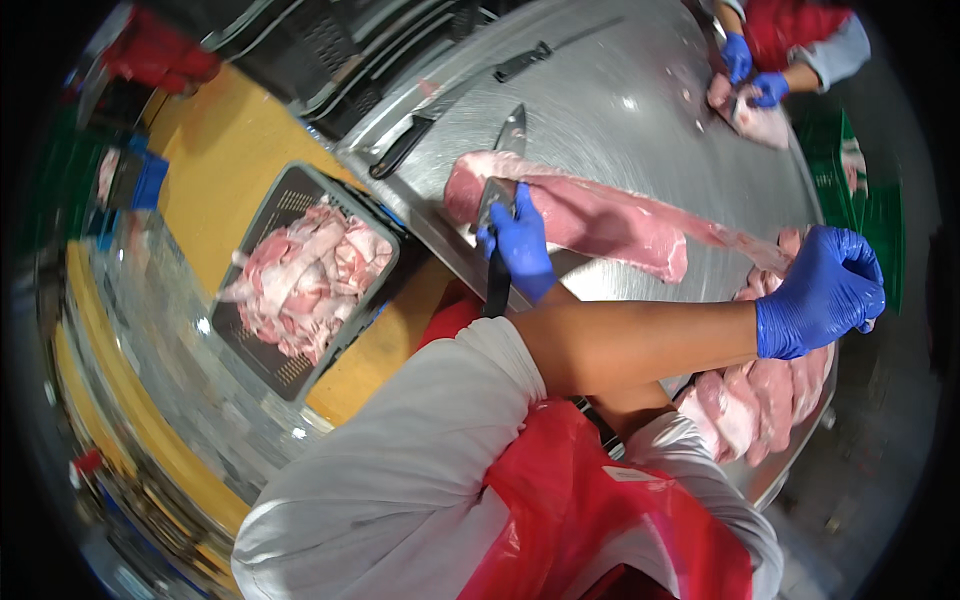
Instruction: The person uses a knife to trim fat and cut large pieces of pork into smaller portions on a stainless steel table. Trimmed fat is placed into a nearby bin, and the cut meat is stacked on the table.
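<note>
My left hand point(820, 290), in a blue glove, reaches across to the right and is closed on the end of a long fatty strip point(735, 240) of meat. The strip stretches from a pink slab of meat point(620, 245) on the steel table point(650, 120). My right hand point(515, 240), also gloved, is under my crossed left forearm at the slab’s left part, closed on a black-handled knife point(496, 290). A blade tip point(515, 125) shows beyond the meat. More meat pieces point(760, 410) lie at the right, partly hidden by my left hand and arm.
Two other knives point(400, 145) point(520, 60) lie along the back. A grey crate of trimmings point(305, 280) sits left of the table, black crates point(310, 55) behind. At upper right a co-worker’s gloved hands point(765, 90) handle meat beside green crates point(870, 230).
</note>
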Tool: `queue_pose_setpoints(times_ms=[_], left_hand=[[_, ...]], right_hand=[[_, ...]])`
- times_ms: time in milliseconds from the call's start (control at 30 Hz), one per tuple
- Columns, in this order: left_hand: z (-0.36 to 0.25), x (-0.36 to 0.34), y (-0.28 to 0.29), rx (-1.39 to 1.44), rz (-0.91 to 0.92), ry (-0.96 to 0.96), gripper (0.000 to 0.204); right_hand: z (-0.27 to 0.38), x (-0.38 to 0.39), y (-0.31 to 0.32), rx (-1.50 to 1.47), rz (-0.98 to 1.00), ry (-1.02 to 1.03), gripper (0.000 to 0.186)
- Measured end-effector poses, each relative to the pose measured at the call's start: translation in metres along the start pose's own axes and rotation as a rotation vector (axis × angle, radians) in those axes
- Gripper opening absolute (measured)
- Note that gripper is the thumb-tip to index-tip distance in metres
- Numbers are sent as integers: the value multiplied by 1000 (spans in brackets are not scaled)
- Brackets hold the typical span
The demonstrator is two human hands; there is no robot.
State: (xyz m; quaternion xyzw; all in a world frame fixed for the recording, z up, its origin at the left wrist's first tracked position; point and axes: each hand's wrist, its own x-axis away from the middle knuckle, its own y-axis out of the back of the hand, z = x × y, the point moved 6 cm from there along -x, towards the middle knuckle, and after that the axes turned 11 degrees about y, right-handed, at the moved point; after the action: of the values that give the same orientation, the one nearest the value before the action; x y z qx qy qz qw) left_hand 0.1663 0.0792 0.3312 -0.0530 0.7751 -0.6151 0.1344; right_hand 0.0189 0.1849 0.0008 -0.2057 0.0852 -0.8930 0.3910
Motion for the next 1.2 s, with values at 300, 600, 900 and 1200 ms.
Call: queue_pose_setpoints(times_ms=[300,600,900,1200], left_hand=[[-47,-3,-81,204,228,-334,12],[-326,274,18,-538,-208,-717,2],[-457,465,82,-968,-871,-773,15],[-283,358,316,-2321,-881,45,22]], right_hand=[[-11,84,-62,241,448,109,73],[35,163,22,523,677,37,69],[38,190,195,430,36,71,75],[23,49,55,327,200,131,70]])
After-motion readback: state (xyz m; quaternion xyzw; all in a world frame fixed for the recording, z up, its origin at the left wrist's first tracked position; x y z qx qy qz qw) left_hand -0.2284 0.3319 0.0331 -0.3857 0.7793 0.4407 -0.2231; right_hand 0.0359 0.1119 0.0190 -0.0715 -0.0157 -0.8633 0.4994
